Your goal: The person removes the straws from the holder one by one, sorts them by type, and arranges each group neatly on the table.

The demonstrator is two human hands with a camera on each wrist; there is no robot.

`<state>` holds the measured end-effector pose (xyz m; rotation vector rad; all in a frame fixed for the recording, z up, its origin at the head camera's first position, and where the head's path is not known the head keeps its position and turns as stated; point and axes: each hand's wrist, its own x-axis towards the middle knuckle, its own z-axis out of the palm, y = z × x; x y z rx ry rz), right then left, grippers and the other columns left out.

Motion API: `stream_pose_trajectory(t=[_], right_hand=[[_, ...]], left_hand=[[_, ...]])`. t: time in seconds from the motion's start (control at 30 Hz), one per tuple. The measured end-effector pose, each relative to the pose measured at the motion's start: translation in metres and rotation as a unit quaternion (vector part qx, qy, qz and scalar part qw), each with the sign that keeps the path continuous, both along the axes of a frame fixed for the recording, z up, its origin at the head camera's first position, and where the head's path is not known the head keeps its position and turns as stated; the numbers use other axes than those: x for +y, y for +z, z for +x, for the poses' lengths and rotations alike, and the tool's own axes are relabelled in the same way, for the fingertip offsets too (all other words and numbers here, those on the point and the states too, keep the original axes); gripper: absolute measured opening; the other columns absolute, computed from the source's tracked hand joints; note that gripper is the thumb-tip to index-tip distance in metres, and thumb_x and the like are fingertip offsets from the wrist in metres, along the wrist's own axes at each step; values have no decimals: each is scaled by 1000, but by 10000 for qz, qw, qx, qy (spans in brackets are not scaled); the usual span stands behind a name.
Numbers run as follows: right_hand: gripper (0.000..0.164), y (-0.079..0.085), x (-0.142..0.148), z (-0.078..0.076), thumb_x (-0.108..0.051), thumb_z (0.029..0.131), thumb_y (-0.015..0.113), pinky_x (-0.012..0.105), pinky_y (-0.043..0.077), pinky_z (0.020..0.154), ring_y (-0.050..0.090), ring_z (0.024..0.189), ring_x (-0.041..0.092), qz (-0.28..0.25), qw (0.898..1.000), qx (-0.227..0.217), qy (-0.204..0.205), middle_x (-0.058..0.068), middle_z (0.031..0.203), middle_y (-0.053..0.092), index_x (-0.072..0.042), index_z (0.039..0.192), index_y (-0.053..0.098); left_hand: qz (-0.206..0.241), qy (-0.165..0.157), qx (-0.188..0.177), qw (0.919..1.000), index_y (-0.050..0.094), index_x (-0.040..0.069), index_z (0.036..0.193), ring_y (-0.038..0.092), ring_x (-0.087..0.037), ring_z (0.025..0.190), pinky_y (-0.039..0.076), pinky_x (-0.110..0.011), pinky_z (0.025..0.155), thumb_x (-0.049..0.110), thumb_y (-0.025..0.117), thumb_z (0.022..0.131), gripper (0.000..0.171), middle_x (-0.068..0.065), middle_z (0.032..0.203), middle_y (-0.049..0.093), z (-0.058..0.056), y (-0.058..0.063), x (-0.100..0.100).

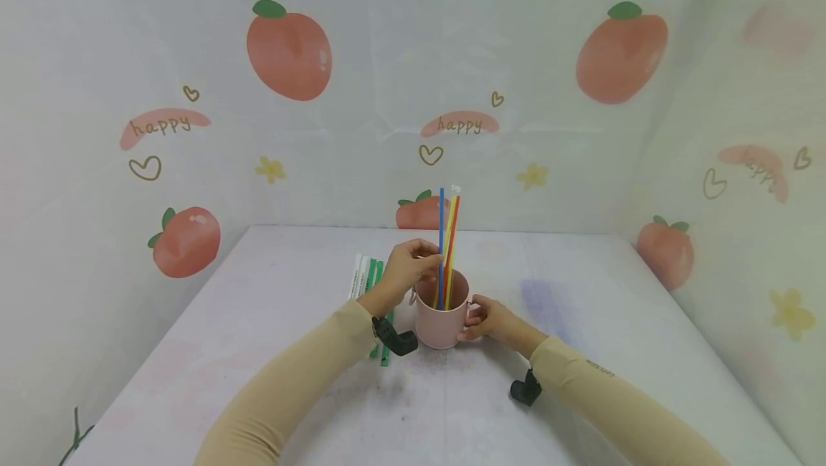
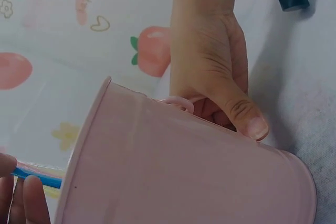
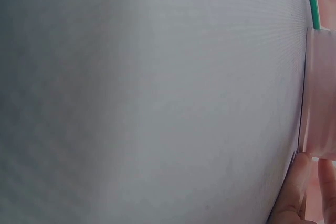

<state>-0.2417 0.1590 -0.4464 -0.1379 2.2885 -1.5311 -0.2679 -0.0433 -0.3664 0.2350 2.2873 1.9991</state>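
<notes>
Pinching a slim blue straw (image 1: pixel 442 216): left hand (image 1: pixel 405 269); gripping a smooth, round mug (image 1: pixel 440 330): right hand (image 1: pixel 495 321).

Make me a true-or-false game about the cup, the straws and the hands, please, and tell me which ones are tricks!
1. The cup is pink. True.
2. The blue straw lies flat on the table. False: the blue straw stands in the cup, and the left hand pinches it.
3. The right hand touches the cup. True.
4. The green sticks are inside the cup. False: the green sticks lie on the table, on the person's left of the cup.
5. The red straw pokes up above the cup's rim. True.
</notes>
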Motion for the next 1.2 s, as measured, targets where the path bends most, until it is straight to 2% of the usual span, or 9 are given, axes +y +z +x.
stream_pose_trajectory(t=[0.27,0.47,0.67,0.97,1.03,1.2], right_hand=[[89,-1,1,0,1,76,80,31,51,90,59,98,18,70,10000,51,4,19,114,60,12,145,26],[88,0,1,1,1,77,79,32,51,92,59,99,19,70,10000,-7,2,20,116,59,11,146,25],[88,-1,1,1,2,78,78,30,51,92,59,97,17,14,10000,-34,-44,19,116,59,11,146,24],[87,-4,1,0,4,78,77,32,50,93,57,99,19,-70,9999,-77,-111,20,117,56,10,147,24],[88,-4,1,0,4,78,77,33,50,94,57,99,19,-56,9999,-88,-124,20,117,56,10,147,23],[89,-4,1,-1,4,77,77,31,50,92,57,99,20,-103,9999,-75,-75,19,116,56,11,147,22]], left_hand=[[192,-104,8,9998,63,2,105,65,-12,77,59,-27,74,14,69,90,20,-6,93,66,1,2,0],[182,-51,80,9998,64,2,104,64,-12,83,59,-33,82,14,68,90,19,-5,92,66,2,6,1],[483,17,279,9984,64,-2,102,64,-10,80,60,-35,78,9,68,89,18,-3,88,65,0,11,-1],[938,-58,303,9951,62,1,101,66,-17,83,59,-36,82,8,66,91,13,-1,88,62,-4,30,-10],[1064,-41,294,9939,61,2,101,65,-14,82,59,-36,82,9,66,92,12,0,87,62,-5,34,-12],[1290,65,476,9905,60,3,103,66,-15,83,58,-38,85,10,65,92,14,-2,90,63,-7,48,-19]])
